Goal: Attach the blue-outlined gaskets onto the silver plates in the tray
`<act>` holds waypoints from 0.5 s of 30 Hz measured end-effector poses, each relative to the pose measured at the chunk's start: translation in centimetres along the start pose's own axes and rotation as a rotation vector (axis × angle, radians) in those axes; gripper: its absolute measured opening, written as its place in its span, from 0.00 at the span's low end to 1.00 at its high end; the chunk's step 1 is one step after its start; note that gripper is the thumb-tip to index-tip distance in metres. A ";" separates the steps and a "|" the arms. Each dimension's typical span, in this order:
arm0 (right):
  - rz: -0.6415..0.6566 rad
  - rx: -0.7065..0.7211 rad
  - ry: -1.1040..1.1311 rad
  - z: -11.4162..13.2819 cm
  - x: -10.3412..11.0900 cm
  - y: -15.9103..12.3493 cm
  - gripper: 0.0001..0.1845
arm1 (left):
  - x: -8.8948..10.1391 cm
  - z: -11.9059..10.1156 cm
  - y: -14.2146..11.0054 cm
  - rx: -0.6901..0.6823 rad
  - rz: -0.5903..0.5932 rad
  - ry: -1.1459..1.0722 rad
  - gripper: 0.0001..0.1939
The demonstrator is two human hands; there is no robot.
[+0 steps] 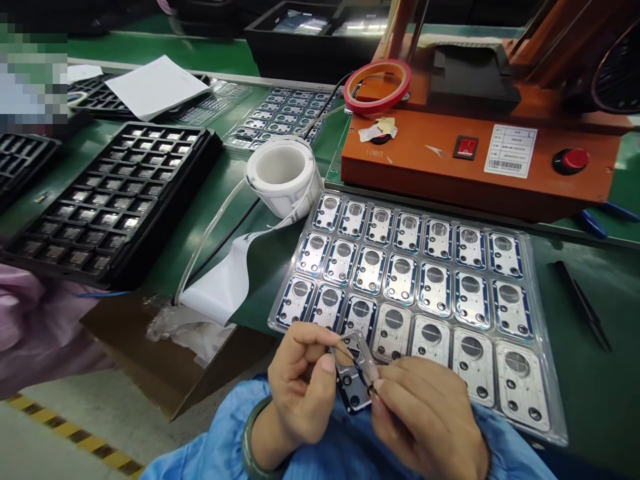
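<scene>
In front of my body, my left hand (305,383) pinches the upper left of a small rounded metal panel (353,393) between thumb and fingers. The panel has a dark blue edge and a round dark hole, and it is tilted. A thin wire-like strip and a pale frame-like piece (367,363) show over it; I cannot tell whether they are attached. My right hand (425,413) is closed at the panel's right edge, its fingertips touching it. Just beyond lies a clear plastic tray (543,347) with rows of similar silver panels (435,287).
Behind the tray stands an orange machine (425,157) with a roll of red tape (377,87) on it. A white label roll (285,173) and a black tray of small parts (113,200) are left. Black tweezers (583,303) lie right; an open cardboard box (175,360) sits below the bench edge.
</scene>
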State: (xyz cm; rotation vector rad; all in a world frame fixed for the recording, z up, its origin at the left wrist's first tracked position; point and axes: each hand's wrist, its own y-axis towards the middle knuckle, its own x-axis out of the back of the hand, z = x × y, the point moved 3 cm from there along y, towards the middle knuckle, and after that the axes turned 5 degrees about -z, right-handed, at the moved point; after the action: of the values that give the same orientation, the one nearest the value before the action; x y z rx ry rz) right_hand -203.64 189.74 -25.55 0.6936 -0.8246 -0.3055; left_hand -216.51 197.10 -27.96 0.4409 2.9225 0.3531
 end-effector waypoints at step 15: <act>-0.028 -0.031 -0.003 0.0 0.0 -0.1 0.04 | -0.4 0.7 -0.6 0.066 -0.034 -0.057 0.12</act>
State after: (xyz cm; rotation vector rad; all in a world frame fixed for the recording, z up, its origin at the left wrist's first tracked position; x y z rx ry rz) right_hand -203.64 189.65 -25.67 0.6763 -0.8124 -0.3442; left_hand -216.19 196.60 -28.75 0.4029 2.8884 0.2365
